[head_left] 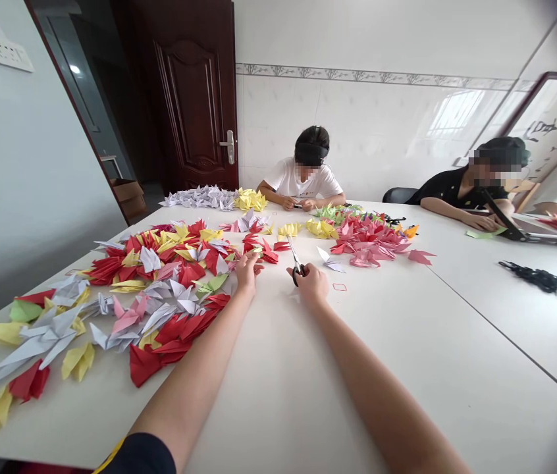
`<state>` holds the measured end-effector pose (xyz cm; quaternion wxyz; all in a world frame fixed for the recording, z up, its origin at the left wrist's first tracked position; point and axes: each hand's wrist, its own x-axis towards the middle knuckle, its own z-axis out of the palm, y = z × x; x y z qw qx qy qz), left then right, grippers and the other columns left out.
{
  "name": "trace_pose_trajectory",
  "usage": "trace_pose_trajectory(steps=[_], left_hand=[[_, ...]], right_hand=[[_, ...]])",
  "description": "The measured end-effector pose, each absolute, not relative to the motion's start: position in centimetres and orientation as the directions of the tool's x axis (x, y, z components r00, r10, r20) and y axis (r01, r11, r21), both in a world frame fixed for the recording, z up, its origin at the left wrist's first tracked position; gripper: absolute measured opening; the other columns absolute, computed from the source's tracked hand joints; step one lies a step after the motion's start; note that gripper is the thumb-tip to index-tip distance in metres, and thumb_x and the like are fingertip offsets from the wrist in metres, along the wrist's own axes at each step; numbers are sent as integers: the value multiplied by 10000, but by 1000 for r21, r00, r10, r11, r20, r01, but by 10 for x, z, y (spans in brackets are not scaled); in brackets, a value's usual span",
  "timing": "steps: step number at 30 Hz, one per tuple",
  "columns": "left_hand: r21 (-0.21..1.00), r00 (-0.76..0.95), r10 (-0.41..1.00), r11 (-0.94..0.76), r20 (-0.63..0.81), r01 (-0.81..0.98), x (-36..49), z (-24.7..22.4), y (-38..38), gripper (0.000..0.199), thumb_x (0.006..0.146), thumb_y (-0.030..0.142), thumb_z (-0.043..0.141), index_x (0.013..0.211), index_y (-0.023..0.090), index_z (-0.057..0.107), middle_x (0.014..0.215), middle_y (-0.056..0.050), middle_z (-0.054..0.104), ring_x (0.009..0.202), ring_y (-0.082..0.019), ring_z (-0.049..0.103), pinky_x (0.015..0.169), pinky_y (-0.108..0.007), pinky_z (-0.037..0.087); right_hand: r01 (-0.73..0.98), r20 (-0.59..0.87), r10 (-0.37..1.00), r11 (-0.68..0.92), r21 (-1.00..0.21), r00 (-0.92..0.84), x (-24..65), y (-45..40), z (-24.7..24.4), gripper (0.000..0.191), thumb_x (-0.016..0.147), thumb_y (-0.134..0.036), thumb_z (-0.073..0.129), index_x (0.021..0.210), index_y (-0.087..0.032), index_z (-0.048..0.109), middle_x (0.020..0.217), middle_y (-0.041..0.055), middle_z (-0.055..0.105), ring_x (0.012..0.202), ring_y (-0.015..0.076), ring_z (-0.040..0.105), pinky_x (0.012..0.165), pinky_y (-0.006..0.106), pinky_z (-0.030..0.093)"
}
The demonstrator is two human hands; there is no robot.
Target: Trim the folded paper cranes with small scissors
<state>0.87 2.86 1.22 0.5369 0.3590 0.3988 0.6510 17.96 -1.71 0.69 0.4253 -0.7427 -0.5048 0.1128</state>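
My right hand (312,284) grips a pair of scissors (294,253) by the black handles, blades pointing away from me. My left hand (247,271) is closed at the right edge of a mixed pile of folded paper cranes (174,263), with a bit of pale green and red paper at its fingers. Exactly how it holds the paper is partly hidden. The pile is red, yellow, white, pink and green. A white paper crane (330,261) lies to the right of the scissors, and small yellow cranes (288,229) lie beyond the blades.
Pink and red cranes (370,238) are heaped to the right, white cranes (199,197) at the far left edge. Across the white table (357,368) sits a person (303,174); another person (461,187) works at the right. Black tangled items (548,279) lie nearer the right side.
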Motion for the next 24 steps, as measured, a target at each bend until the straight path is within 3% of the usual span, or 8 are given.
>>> trace_pose_trajectory(steps=[5, 8, 11, 15, 20, 24], left_hand=[[959, -67, 984, -176, 165, -223, 15, 10, 25, 250, 690, 369, 727, 796, 163, 634, 721, -23, 653, 572, -116, 595, 585, -249, 464], [971, 27, 978, -203, 208, -127, 17, 7, 24, 189, 693, 320, 713, 760, 159, 640, 713, -37, 653, 610, -135, 596, 604, -267, 484], [968, 87, 964, -247, 249, -35, 17, 3, 24, 144, 702, 281, 685, 777, 163, 652, 703, -25, 645, 616, -128, 589, 605, -257, 482], [954, 120, 947, -300, 297, 8, 18, 2, 23, 118, 705, 238, 647, 796, 165, 659, 697, -18, 643, 606, -120, 585, 601, -249, 481], [938, -20, 941, -339, 338, -74, 20, 7, 21, 75, 697, 233, 613, 744, 176, 609, 702, -11, 616, 612, -125, 577, 603, -253, 480], [938, -217, 927, -333, 306, -100, 15, 10, 22, 137, 715, 235, 595, 841, 184, 617, 709, -3, 607, 626, -122, 566, 618, -240, 463]], right_hand=[[486, 337, 887, 154, -860, 316, 179, -18, 4, 393, 716, -589, 661, 762, -230, 509, 782, 30, 628, 633, 172, 511, 583, 285, 370], [362, 355, 887, 240, -901, 296, 177, -19, 4, 399, 771, -611, 599, 841, -224, 531, 866, 43, 645, 653, 168, 541, 577, 276, 393], [339, 337, 899, 236, -911, 280, 177, -19, 4, 393, 771, -603, 613, 826, -219, 552, 760, 23, 627, 595, 157, 525, 544, 267, 381], [471, 357, 915, 235, -850, 187, 176, -18, 0, 370, 744, -568, 654, 722, -204, 590, 578, -7, 541, 518, 137, 431, 519, 264, 331], [619, 425, 903, 297, -727, 65, 175, -16, -5, 283, 763, -488, 622, 739, -207, 621, 651, 15, 600, 569, 146, 428, 554, 265, 332], [586, 413, 905, 282, -760, 99, 176, -14, -5, 311, 765, -514, 629, 736, -204, 625, 647, 20, 597, 564, 144, 423, 533, 261, 324]])
